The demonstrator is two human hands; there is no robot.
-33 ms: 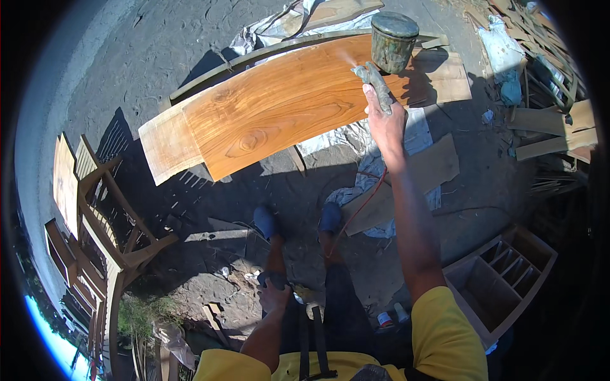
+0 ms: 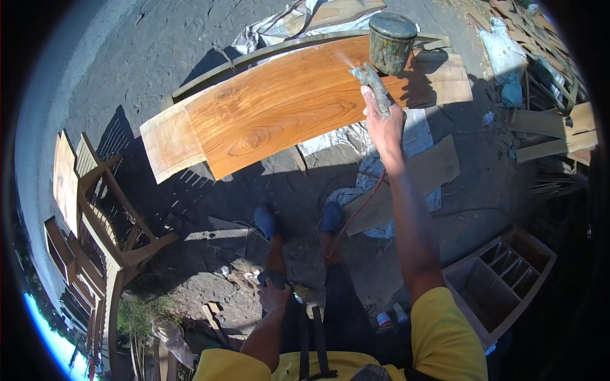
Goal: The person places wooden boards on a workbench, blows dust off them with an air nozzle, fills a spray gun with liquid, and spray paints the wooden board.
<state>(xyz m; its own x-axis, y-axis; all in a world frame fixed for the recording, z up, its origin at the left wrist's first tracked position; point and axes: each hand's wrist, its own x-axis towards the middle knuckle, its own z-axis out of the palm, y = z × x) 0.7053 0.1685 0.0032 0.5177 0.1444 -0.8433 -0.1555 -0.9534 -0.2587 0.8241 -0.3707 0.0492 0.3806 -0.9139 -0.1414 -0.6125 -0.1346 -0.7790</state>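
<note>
My right hand (image 2: pixel 385 127) is wrapped around a paint-stained spray gun (image 2: pixel 376 89), held over the right part of a glossy orange-brown wooden board (image 2: pixel 267 108). A fine pale mist leaves the nozzle toward the board. The gun's lidded cup (image 2: pixel 392 47), grimy and greenish, sits above the nozzle and hides part of the board's far edge. A thin red hose (image 2: pixel 363 213) trails down from near my wrist. Down by my legs, my left hand (image 2: pixel 274 296) rests on my left knee, fingers spread over the dark cloth and holding no tool.
Paler planks (image 2: pixel 170 143) show beyond the board's ends. Slatted wooden furniture (image 2: pixel 105 222) stands at the left, a compartmented wooden box (image 2: pixel 502 279) at the lower right. A loose plank (image 2: pixel 406 184) lies over pale sheeting below the board. Scrap wood (image 2: pixel 559 133) is piled at the right.
The spray gun and its cup have shifted very slightly left. Mist comes from the nozzle in both frames, and my left hand stays on the knee.
</note>
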